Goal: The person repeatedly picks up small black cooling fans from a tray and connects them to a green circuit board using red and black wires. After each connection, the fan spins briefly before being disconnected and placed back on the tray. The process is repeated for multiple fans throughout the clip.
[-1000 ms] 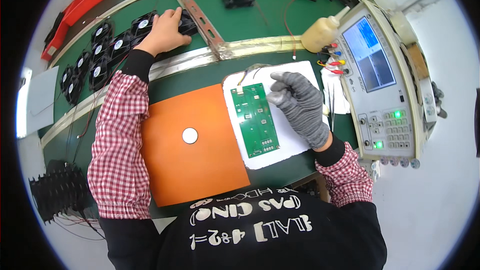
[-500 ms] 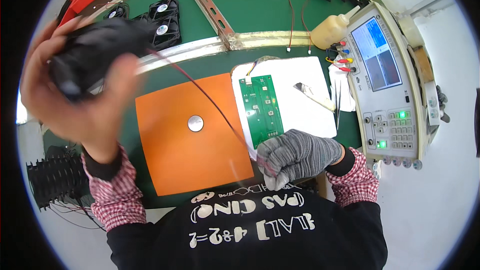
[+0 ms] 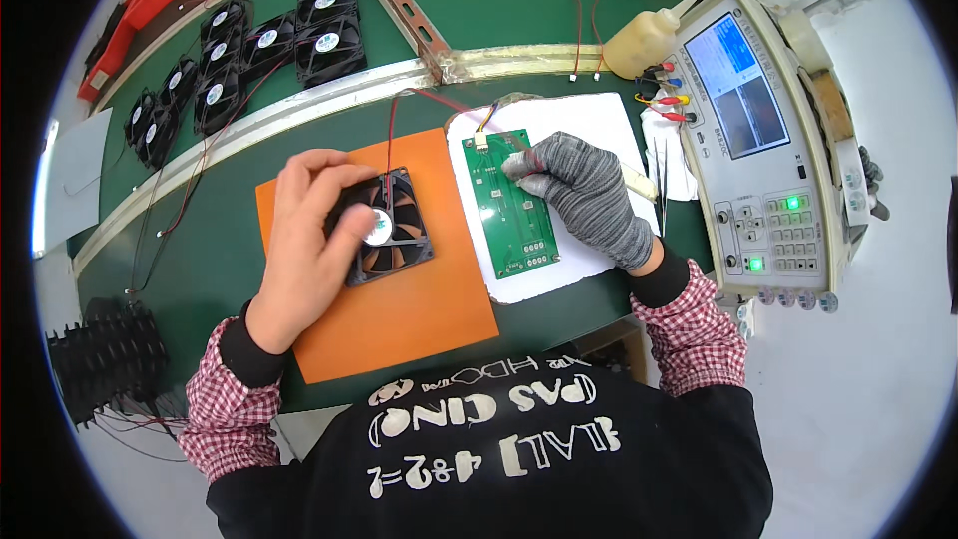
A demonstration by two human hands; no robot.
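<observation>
A black cooling fan (image 3: 404, 262) with a round white hub label lies on the orange mat (image 3: 419, 334). My bare left hand (image 3: 311, 230) holds it by the left side, with the thumb over the hub. Red and dark wires (image 3: 390, 135) rise from the fan and loop right toward my right hand (image 3: 589, 190), which wears a grey knit glove. Its fingertips pinch the end of the cable above the green circuit board (image 3: 511, 220); the connector itself is hidden. The board lies on a white foam pad (image 3: 574, 265), with a white plug (image 3: 477, 141) at its top.
Several more fans (image 3: 239, 45) stand at the back left beyond a metal rail (image 3: 299, 118). On the right are a tester with a lit screen (image 3: 738, 90), a squeeze bottle (image 3: 644, 43), clip leads (image 3: 674, 100) and tweezers (image 3: 663, 175). Stacked black parts (image 3: 110, 349) sit at far left.
My left hand has brought the fan down from the upper left onto the orange mat. My right hand has moved up and over the circuit board with the cable end.
</observation>
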